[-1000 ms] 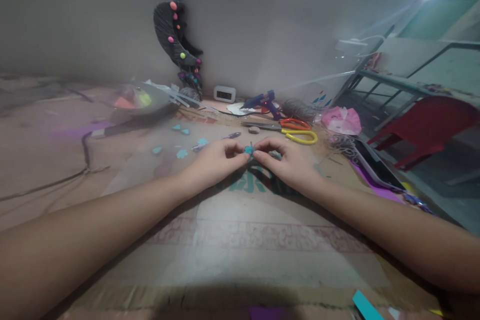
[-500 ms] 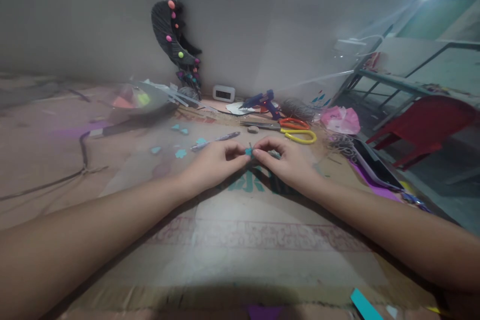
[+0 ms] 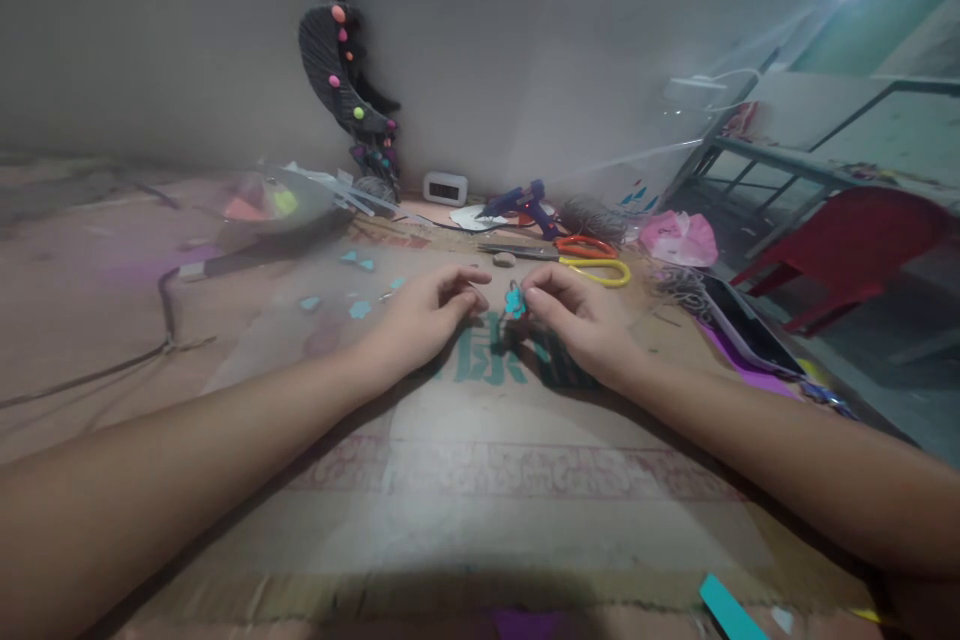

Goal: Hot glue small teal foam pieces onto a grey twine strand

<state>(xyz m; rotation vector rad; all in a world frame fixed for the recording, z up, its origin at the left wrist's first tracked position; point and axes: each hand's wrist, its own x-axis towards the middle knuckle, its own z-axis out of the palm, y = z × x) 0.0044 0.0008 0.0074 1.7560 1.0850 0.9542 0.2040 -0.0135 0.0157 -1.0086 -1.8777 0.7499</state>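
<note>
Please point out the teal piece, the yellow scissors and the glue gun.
teal piece point(image 3: 514, 301), head view, middle.
yellow scissors point(image 3: 622, 270), head view, handle loop.
glue gun point(image 3: 517, 200), head view, body.

a white digital clock point(image 3: 445, 188) is standing against the grey wall point(image 3: 187, 30), just beside a black feather-shaped ornament dotted with coloured beads point(image 3: 337, 70) that is leaning upright on it. a blue glue gun point(image 3: 517, 202), a ball of grey twine point(image 3: 592, 218), orange-handled scissors point(image 3: 585, 246) and yellow-handled scissors point(image 3: 600, 270) are lying close together at the far edge of a flattened brown cardboard sheet with teal print point(image 3: 480, 490). a crumpled pink plastic bag point(image 3: 679, 238) is lying to their right, and a red plastic chair point(image 3: 847, 250) is standing farther right.
</note>
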